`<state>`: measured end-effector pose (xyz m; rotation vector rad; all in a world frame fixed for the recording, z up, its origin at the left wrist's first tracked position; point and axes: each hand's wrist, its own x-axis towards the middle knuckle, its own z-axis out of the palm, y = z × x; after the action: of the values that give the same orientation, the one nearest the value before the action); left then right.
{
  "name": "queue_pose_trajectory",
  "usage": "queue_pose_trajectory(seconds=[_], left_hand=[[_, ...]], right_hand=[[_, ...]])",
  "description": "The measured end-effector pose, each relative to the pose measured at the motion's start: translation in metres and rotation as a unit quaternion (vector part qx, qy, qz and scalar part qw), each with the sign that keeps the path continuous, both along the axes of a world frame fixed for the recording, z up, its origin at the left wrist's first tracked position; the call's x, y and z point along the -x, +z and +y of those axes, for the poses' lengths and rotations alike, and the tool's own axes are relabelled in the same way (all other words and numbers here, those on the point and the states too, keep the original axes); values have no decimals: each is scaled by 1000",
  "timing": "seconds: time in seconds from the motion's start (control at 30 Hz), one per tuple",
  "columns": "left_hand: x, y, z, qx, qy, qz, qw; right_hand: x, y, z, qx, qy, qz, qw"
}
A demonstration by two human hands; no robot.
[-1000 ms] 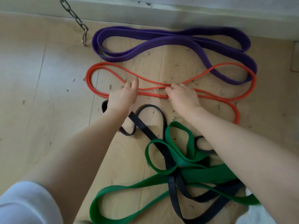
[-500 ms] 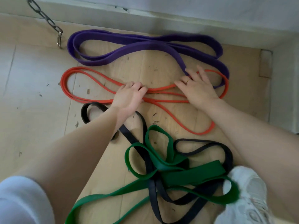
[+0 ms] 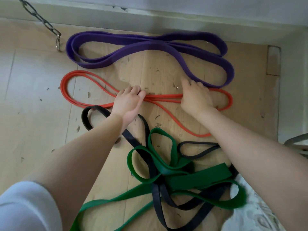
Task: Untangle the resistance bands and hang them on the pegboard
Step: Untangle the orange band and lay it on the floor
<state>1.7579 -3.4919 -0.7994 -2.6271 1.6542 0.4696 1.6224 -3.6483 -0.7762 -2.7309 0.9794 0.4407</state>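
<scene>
**Orange strands gathered, tangle untouched**

Orange band [image 3: 164,98] lies on the floor, and I have both hands on it: left hand [image 3: 127,102] and right hand [image 3: 196,97] each curl round its bunched strands. If I lift now, I judge its trailing lower loop could drag into the green band [image 3: 196,179] and black band [image 3: 133,139], which lie knotted together. Count: four bands, one each; the purple band [image 3: 150,45] lies free by the wall. No pegboard in view.

A light wooden floor [image 3: 33,100] has small dark bits on it. A metal chain [image 3: 39,18] with a clip hangs at the far left. A pale wall base [image 3: 166,19] runs along the far side. White patterned cloth [image 3: 260,212] lies near right.
</scene>
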Motion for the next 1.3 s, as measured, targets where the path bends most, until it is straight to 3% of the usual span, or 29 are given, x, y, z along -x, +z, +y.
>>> queue_pose_trajectory(seconds=[0.17, 0.3, 0.43, 0.67, 0.8, 0.97, 1.07, 1.17, 1.3], left_hand=[[-25, 8, 17, -22, 24, 45, 998], [-74, 18, 45, -78, 16, 28, 996], [-113, 24, 62, -144, -10, -22, 989], [-137, 20, 79, -120, -27, -11, 992], [-149, 13, 80, -99, 12, -60, 993], [-176, 11, 88, -72, 95, -12, 993], [-170, 0, 93, 33, 180, 34, 982], [-160, -2, 92, 103, 293, 73, 948], [-147, -6, 99, 63, 245, 2, 967]], right_hand=[[-28, -3, 49, -48, 154, -32, 986], [-68, -7, 77, -59, 178, -44, 981], [-97, -14, 93, -6, 207, -26, 978], [-121, -12, 73, -57, 44, -75, 995], [-125, -15, 75, -65, 61, -54, 995], [-124, -20, 75, -32, 60, -83, 994], [-124, -25, 78, -24, 47, -93, 994], [-125, -27, 84, -48, -19, -108, 993], [-124, -13, 96, -64, -25, -101, 993]])
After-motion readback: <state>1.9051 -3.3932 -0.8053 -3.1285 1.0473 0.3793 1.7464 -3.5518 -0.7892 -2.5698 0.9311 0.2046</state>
